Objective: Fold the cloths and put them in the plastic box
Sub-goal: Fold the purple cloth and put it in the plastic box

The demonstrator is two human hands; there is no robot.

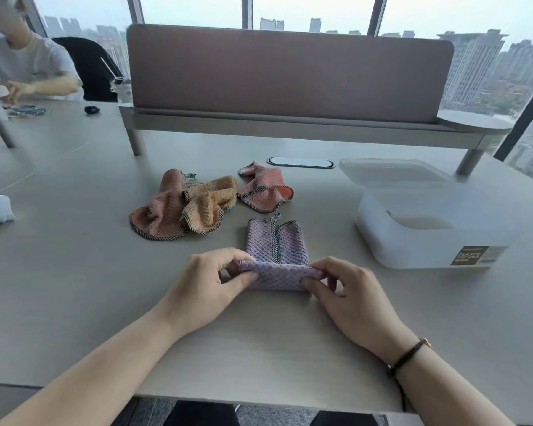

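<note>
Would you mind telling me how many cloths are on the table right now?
4: a purple cloth held by both hands, a pink cloth and an orange cloth bunched together behind it, and a salmon cloth beside those. None visible inside the box.

The purple cloth (277,250) looks soft and bumpy, like a waffle. The plastic box (428,238) is milky, smooth and a bit shiny. The bench (74,256) is smooth and dull.

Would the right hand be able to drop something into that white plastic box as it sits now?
Probably yes. The plastic box is open, its lid tipped back, with bare table between it and the right hand, though that hand is busy pinching the purple cloth.
</note>
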